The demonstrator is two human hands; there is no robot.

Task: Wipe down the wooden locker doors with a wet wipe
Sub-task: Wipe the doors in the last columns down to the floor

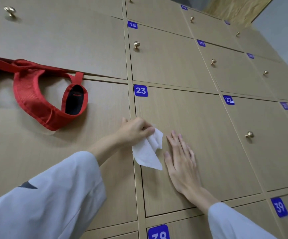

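The left hand point(133, 131) pinches a crumpled white wet wipe point(148, 152) with curled fingers, against the left edge of the tan wooden locker door numbered 23 point(200, 135). The right hand point(181, 161) lies flat on that door just right of the wipe, fingers straight.

**Readable door numbers**

White numerals on blue plates at the upper-left corners of the locker doors: plate "18" point(132, 25), plate "19" point(201, 43), plate "23" point(140, 90), plate "22" point(228, 100), plate "39" point(279, 207). Bottom plate point(158, 232) cropped, apparently "38". Others too blurred.
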